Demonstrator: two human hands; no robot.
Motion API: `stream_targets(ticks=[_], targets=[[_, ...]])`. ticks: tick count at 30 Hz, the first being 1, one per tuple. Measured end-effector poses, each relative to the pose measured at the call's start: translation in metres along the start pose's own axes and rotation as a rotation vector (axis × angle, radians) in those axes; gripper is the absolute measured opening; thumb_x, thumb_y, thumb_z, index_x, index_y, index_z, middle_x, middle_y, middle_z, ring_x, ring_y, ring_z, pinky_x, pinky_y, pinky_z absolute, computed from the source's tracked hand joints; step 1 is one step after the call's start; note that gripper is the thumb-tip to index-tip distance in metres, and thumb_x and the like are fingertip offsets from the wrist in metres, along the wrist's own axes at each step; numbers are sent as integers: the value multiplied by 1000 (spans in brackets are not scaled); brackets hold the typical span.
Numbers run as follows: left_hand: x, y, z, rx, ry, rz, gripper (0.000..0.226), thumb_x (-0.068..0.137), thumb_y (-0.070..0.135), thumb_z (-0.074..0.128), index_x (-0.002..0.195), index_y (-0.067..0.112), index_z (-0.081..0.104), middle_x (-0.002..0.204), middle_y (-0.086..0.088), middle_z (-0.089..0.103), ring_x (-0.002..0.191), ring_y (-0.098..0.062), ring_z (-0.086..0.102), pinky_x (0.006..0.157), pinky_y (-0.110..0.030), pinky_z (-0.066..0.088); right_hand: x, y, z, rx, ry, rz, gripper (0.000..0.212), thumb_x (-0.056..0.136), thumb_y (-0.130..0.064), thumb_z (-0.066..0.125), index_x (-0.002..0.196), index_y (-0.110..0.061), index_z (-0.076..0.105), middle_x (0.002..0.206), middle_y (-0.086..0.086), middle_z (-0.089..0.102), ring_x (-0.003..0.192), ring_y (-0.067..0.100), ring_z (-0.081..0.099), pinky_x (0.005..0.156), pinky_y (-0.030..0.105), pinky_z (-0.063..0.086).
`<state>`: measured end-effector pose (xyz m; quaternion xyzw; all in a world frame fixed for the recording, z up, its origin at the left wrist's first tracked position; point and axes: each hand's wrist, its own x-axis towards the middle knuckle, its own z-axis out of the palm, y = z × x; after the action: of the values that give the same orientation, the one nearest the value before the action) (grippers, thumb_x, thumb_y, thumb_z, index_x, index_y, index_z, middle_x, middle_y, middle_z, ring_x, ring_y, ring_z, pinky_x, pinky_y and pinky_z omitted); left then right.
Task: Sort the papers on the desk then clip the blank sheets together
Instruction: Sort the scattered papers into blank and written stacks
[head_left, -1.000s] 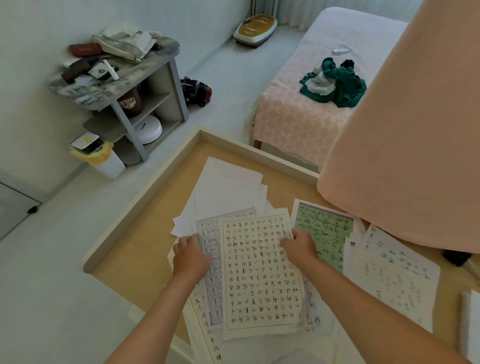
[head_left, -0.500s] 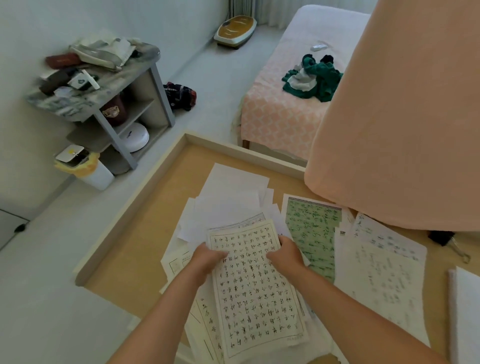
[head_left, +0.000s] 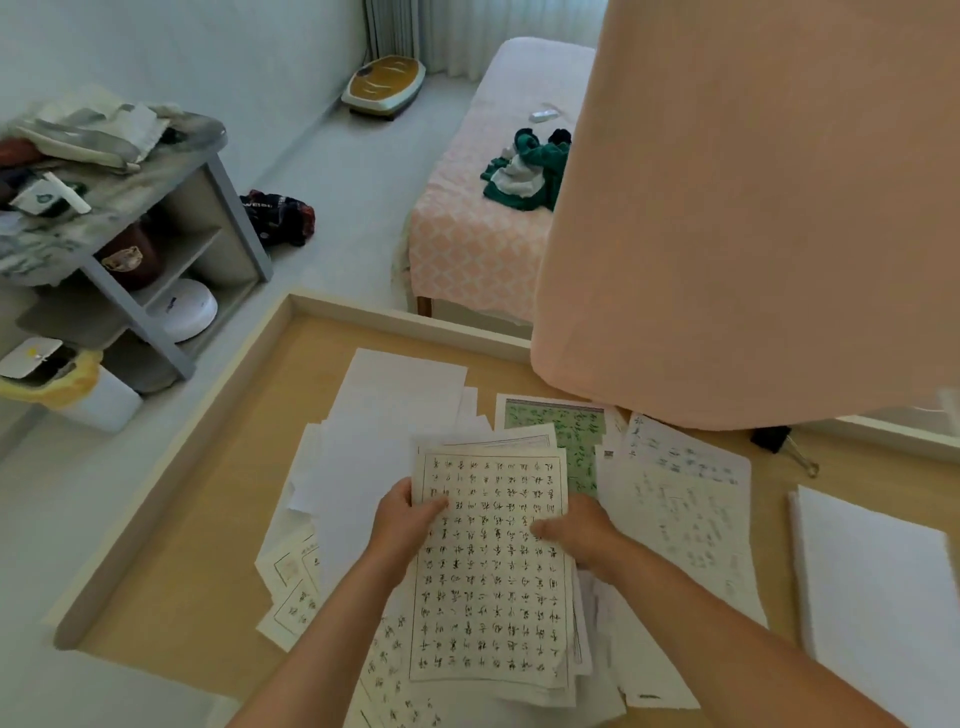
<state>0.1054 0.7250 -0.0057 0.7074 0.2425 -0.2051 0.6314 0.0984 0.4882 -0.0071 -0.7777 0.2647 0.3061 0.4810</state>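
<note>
A big peach cloth (head_left: 753, 208) hangs over the far right of the wooden desk (head_left: 197, 545), whose raised rim frames a scatter of papers. A thick white pad (head_left: 872, 597) lies at the desk's right side. Blank sheets (head_left: 400, 405) fan out across the far middle, partly tucked under written pages. A stack of handwritten pages (head_left: 493, 597) sits in the near middle over other written sheets, held by both hands. The left hand (head_left: 402, 525) grips its left edge with the thumb on top, and the right hand (head_left: 576, 530) grips its right edge, thumb pressed on the face. A green sheet (head_left: 576, 426) shows just beyond the stack. A black binder clip (head_left: 771, 439) lies by the cloth's hem, well apart from the blank sheets.
</note>
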Motion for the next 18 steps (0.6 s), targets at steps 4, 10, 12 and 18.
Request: stream_targets(ticks=[4,10,12,18], targets=[[-2,8,42,206,-10,99,55,90,25,69,138,18,44,131,0,54,118,-18,55,92,-35,48,-7,19,-60,345,165,37,30,78,-4,81,100,-19,67,103,3,71,96,23,68,90,43,56],[-10,17,126,402,-179,62,65,92,25,66,148,14,33,149,-5,42,130,-23,46,104,-38,42,-12,91,-148,448,375,180,50,75,6,78,121,-4,62,114,14,68,101,31,66,94,51,53],[-16,18,157,460,-240,37,61,93,20,65,146,8,35,141,-7,48,120,-22,52,94,-30,44,-13,115,-166,441,466,213,49,77,9,74,123,-3,59,113,12,66,96,29,63,86,43,55],[-19,2,235,736,-230,55,65,75,39,74,128,10,49,120,-9,56,112,-30,56,94,-46,52,-10,147,-187,128,529,253,74,75,-16,78,140,-25,44,128,11,57,113,30,55,83,28,42]])
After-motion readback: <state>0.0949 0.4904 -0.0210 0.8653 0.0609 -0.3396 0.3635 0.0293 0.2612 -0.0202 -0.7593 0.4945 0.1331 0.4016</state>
